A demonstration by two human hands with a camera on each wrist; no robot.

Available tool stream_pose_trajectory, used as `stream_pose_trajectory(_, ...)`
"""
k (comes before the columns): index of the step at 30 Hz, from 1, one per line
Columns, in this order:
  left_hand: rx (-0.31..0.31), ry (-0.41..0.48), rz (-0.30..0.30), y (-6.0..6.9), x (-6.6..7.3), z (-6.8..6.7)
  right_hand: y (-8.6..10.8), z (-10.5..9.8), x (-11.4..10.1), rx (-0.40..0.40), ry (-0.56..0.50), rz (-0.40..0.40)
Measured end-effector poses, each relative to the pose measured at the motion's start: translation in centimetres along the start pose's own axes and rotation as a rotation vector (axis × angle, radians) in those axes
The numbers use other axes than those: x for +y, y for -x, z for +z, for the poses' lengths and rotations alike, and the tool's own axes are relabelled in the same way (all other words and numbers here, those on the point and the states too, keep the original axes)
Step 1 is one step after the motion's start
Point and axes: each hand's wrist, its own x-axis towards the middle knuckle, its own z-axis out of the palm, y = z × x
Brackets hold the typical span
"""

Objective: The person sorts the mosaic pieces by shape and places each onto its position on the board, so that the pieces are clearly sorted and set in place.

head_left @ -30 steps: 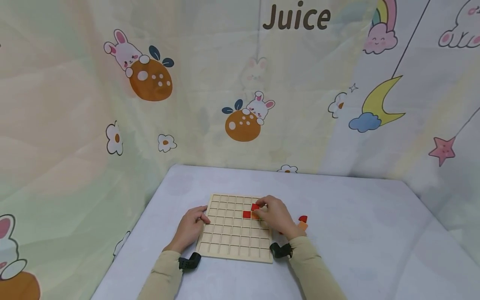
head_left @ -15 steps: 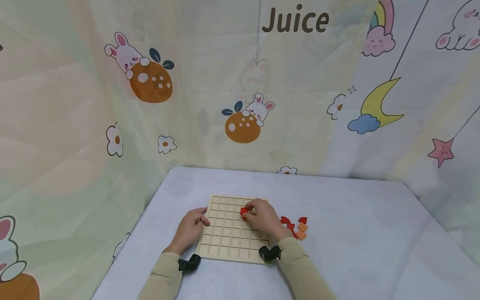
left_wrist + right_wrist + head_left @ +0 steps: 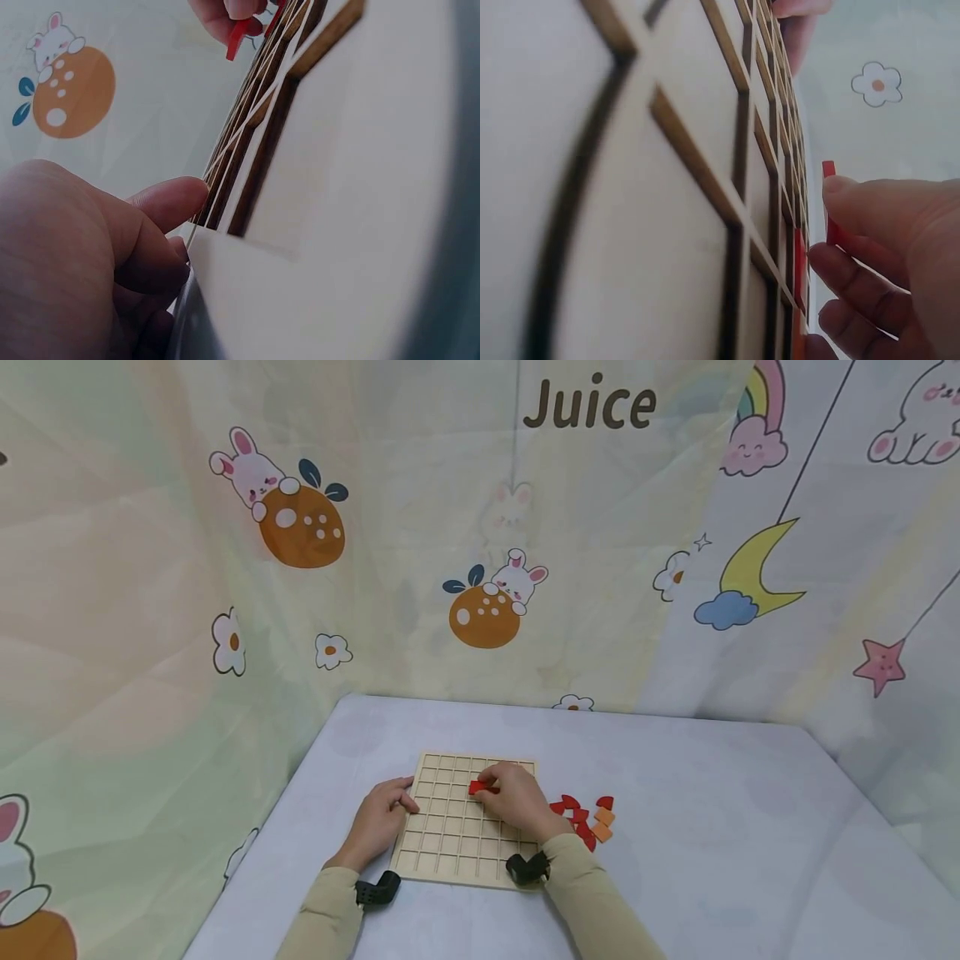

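A pale wooden board with a square grid [image 3: 450, 843] lies on the table. My left hand [image 3: 377, 818] grips its left edge, the fingers bent against the rim in the left wrist view. Over the board's upper middle, my right hand [image 3: 513, 797] pinches a small flat red tile [image 3: 476, 787] between thumb and fingers. In the right wrist view that tile stands on edge, just above the grid. Below it another red tile [image 3: 799, 270] sits in a cell, with an orange tile [image 3: 799, 337] nearer. The right hand hides part of the board's cells.
Right of the board lies a loose group of red pieces [image 3: 581, 816], some with curved sides, and orange square tiles [image 3: 603, 832]. The white table [image 3: 712, 827] extends right. A printed cloth [image 3: 405, 527] hangs behind it.
My right hand has moved left across the board with the red tile, from the right-hand cells to the upper middle. The loose pieces on the right have come into view. The left hand stays put.
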Motion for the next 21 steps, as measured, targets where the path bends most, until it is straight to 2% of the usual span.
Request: stream_pose_trajectory(21, -0.006, -0.007, -0.009, -0.04, 0.23, -0.07, 0.04, 0.85, -0.15, 0.031, 0.043, -0.006)
